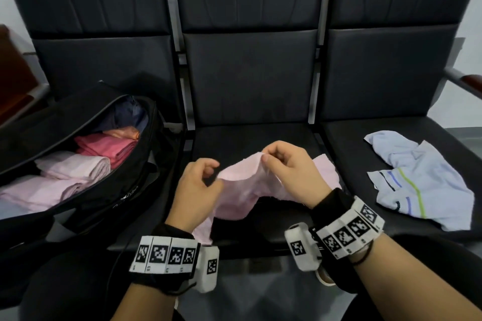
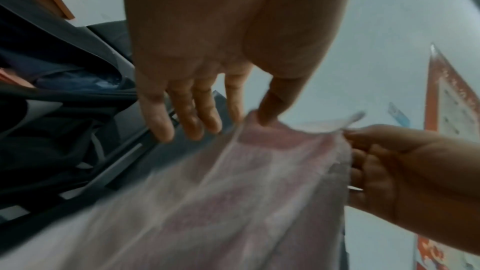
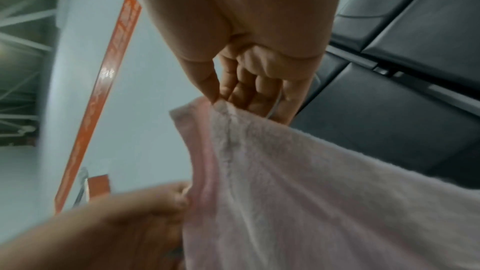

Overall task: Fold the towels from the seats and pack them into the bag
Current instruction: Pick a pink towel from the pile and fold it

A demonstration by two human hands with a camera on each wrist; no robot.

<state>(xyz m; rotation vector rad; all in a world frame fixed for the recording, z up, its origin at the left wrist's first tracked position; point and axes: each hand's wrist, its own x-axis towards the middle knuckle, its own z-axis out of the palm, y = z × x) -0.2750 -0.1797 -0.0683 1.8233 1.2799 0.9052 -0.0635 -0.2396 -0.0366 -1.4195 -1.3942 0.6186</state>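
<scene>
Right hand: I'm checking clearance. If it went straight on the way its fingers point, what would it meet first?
Probably the black backrest of the middle seat; the right hand pinches the pink towel, and depth is unclear.

Black wristbands (image 1: 336,206), white marker-tag bands (image 1: 164,254), white wrist cameras (image 1: 301,246)

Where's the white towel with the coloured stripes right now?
In the head view, the striped towel lies unfolded on the right-hand seat, apart from both hands and the pink towel on the middle seat.
</scene>
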